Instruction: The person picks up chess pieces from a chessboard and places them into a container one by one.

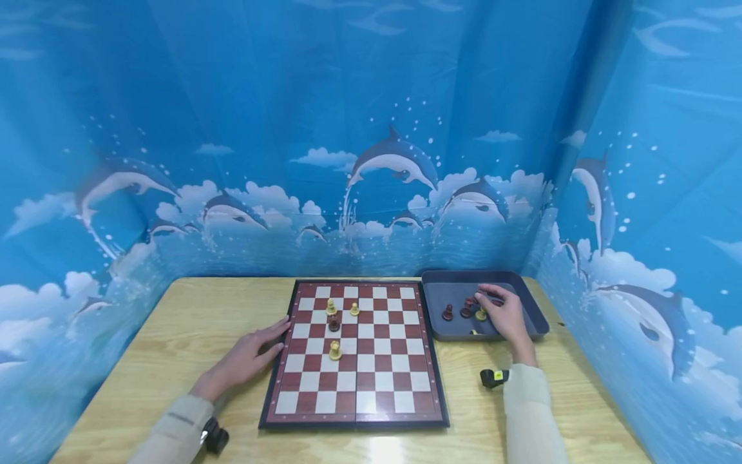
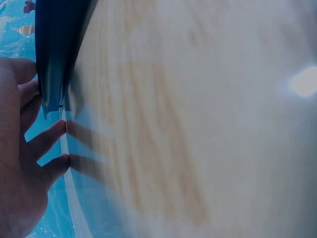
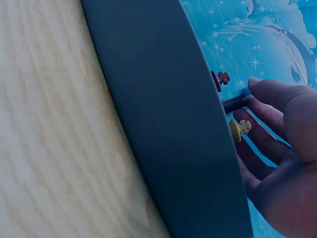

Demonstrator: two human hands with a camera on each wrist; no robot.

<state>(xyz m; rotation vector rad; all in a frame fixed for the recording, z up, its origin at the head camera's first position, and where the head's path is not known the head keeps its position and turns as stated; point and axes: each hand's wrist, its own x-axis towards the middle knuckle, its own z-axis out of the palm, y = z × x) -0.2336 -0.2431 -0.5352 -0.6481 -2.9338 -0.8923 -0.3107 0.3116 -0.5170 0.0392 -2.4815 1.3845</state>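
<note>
Blue curtain (image 1: 278, 96) printed with a sea scene, around a pale wooden table (image 1: 226, 299).
On the curtain, leaping dolphins (image 1: 417, 158) with grey-blue backs and white bellies, large and small, above pale blue water (image 1: 261, 254); puffy white clouds (image 1: 203, 193) behind, white dots (image 1: 430, 140) scattered over the largest; deeper blue toward the top, with soft upright folds and a darker crease (image 1: 580, 84) at the right corner. In the right wrist view, white star-shaped sparkles (image 3: 255, 61) on the same cloth. Across the table, yellowish streaks of grain, rounded back corners, and a bright patch of glare (image 1: 386, 449) at the near side.
</note>
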